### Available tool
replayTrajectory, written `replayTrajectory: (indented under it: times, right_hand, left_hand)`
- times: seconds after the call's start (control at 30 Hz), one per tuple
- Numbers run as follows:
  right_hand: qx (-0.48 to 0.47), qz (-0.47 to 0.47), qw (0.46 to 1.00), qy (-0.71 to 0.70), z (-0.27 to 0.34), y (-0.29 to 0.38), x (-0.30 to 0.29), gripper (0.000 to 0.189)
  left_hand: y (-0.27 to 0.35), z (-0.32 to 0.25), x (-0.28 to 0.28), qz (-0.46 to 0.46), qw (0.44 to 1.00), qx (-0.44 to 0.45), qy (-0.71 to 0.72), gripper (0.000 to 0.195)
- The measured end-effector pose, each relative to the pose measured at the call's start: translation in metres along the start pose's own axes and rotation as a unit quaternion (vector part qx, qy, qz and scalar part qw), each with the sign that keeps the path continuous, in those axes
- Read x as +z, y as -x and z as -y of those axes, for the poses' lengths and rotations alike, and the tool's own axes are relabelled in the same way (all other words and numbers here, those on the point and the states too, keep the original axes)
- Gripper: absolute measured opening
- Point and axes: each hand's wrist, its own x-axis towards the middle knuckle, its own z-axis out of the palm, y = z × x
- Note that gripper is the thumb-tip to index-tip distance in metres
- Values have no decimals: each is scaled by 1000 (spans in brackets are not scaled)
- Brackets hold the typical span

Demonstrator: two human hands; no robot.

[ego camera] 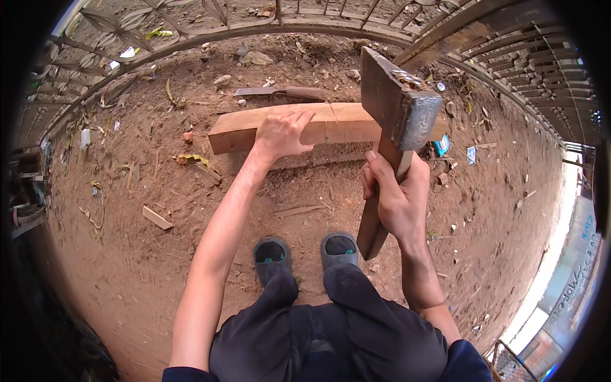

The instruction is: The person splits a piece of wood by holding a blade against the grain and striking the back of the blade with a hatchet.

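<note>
A thick squared wooden beam (348,126) lies crosswise in front of me, with a narrow line or cut across its top and front face. My left hand (281,133) grips it left of that line, fingers over the top and thumb spread along the front. In my right hand (398,196) is the wooden handle of an axe or adze (389,95); which of the two I cannot tell. Its broad steel head is raised above the beam's right part and hides some of it. Behind the beam, a wood-handled chisel (281,92) rests on the dirt.
A teal tape measure (442,145) lies by the beam's right end. Wood scraps (157,217), dry leaves and litter dot the dirt ground (119,267). Metal railings (229,33) curve along the far side and right. My feet in grey slippers (273,255) stand close before the beam.
</note>
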Motion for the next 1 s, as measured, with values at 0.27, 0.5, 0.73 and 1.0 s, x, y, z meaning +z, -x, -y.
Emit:
replayTrajectory:
  times: [0.27,0.5,0.73,1.0]
  right_hand:
    - [158,27,987,25,-125,-27,12,26]
    - [145,43,984,92,-101,-24,11,24]
    - [29,18,999,19,-1,12,-2,15]
    - [202,37,975,89,-107,-25,17,27]
  left_hand:
    - [-3,-11,-6,28,999,6,-21,80]
    - [9,-13,3,-24,999,15,-16,78]
    - [15,-8,3,-21,999,37,-28,81]
    - [4,-11,3,-17,998,41,-44,83]
